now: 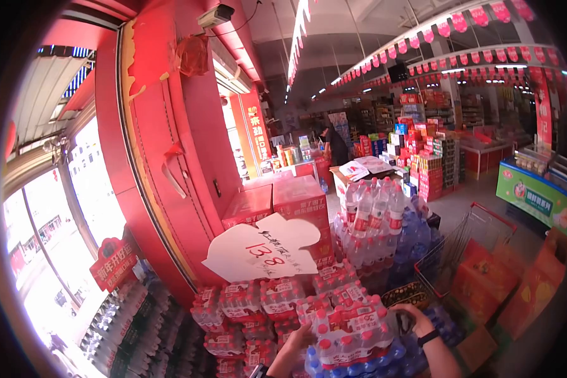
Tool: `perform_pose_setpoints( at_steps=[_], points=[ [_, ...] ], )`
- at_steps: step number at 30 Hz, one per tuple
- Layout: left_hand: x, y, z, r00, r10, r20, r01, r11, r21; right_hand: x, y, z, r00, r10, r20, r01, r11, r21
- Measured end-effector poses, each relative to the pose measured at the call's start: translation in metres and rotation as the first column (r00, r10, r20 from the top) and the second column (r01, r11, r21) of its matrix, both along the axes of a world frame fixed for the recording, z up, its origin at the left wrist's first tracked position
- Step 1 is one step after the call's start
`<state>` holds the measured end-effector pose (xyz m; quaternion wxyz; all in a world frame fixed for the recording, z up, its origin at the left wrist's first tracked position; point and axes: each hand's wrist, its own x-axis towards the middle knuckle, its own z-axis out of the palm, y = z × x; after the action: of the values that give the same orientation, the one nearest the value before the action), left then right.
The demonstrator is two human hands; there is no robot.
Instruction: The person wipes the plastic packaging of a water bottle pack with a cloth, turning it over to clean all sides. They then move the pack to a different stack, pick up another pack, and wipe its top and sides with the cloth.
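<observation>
A shrink-wrapped pack of red-capped water bottles (349,334) lies between my two hands, on top of blue-capped bottles (365,367). My left hand (300,338) is at the pack's left side, its fingers extended and partly hidden. On the other side, my right hand (416,319) is open in a curve, thumb and fingers apart, with fingertips close to the pack's right corner. Contact there is hard to make out. Similar red-and-white bottle packs (242,299) are stacked to the left and behind. Above them stands a white price sign (264,251) marked 13.8.
Red cartons (301,195) stand behind the sign, beside a red pillar (154,157). Large bottles (375,211) are piled beyond. To the right are a shopping cart (444,249) and orange-red boxes (485,277). A person in dark clothes (338,146) stands farther back.
</observation>
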<state>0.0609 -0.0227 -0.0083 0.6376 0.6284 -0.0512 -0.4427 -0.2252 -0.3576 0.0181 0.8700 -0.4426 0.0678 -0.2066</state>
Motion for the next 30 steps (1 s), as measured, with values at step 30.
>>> perform_pose_setpoints(
  at_steps=[30],
  points=[
    [-0.024, 0.022, -0.016, 0.962, -0.191, -0.197, 0.087, 0.894, -0.439, 0.080, 0.201, 0.081, 0.658, -0.666, 0.353, 0.077, -0.407, -0.910]
  ],
)
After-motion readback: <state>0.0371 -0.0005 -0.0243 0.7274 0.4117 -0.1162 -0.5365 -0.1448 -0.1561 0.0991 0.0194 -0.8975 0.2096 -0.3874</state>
